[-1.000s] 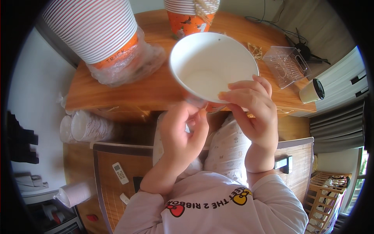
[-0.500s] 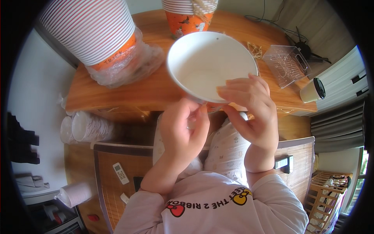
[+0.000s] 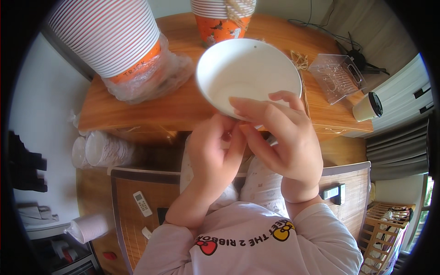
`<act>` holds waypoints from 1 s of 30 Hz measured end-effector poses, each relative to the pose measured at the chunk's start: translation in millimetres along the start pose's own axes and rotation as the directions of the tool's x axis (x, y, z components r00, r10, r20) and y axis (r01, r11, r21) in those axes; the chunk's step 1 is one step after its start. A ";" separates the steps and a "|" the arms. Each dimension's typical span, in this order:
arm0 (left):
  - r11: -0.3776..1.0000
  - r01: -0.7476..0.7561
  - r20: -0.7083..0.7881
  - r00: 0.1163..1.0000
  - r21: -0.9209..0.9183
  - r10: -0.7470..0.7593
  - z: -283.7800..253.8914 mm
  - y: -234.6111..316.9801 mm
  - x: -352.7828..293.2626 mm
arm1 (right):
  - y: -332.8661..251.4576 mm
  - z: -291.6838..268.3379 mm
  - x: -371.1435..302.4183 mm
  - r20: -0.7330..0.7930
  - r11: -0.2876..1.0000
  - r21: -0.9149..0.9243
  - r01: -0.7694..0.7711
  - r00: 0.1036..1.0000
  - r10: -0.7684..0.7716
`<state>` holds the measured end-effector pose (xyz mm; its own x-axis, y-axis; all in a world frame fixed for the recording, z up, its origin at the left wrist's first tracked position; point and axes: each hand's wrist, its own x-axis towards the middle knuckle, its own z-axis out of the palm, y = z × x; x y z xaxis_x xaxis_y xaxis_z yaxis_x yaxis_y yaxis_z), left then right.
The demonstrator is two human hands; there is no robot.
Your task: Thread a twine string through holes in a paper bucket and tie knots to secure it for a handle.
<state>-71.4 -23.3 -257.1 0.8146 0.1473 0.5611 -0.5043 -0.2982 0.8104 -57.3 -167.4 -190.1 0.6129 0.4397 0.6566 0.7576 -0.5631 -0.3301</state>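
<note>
The left hand [image 3: 211,151] pinches just under the near rim of the white bucket [image 3: 243,68]; the right hand [image 3: 293,142] straddles it, fingers inside — whether it grips, I cannot tell. A light, steady hold should spare the wall. The bucket is at the surface's [image 3: 178,114] front edge — room leftward, but the orange stack [image 3: 220,28] sits close behind.

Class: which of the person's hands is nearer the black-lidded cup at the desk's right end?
Right. The right hand is left of the black-lidded cup, at the near rim of the bucket; the left hand is farther left, just below that rim.
</note>
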 end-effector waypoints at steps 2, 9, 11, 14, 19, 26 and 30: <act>1.000 0.016 0.008 1.000 -0.010 -0.015 -0.3 0.8 -0.2 | -0.2 1.4 -0.1 -0.009 0.999 0.053 -0.009 1.000 0.010; 0.964 0.038 -0.008 0.999 -0.265 -0.042 1.4 2.5 -7.8 | 6.5 4.1 -5.7 -0.161 0.995 0.041 0.093 0.983 -0.085; 0.923 -0.002 -0.047 0.999 -0.384 -0.017 0.2 2.7 -9.5 | 8.4 6.9 -15.5 -0.303 0.973 -0.002 0.232 0.927 -0.222; 0.757 0.297 0.285 0.946 -0.582 -0.152 -12.9 0.4 -11.1 | 6.5 12.5 -38.7 -0.279 0.937 0.096 0.336 0.913 -0.299; 0.712 0.316 0.368 0.926 -0.627 -0.088 -13.0 2.0 -4.2 | 11.7 34.4 -68.3 -0.243 0.934 0.098 0.345 0.918 -0.314; 0.718 0.344 0.389 0.915 -0.605 -0.110 -11.1 6.8 -4.3 | 6.2 61.0 -91.8 -0.401 0.933 0.360 -0.018 0.900 0.172; 0.802 0.344 0.408 0.903 -0.489 -0.138 -14.0 5.7 -8.5 | -3.0 69.7 -90.7 -0.088 0.611 0.760 -0.221 0.897 0.434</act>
<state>-85.2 -13.0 -254.8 0.9218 -0.2105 0.3256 -0.2645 0.2726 0.9251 -99.5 -156.8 -296.0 0.8585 0.0881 0.5051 0.4980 0.0911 -0.8624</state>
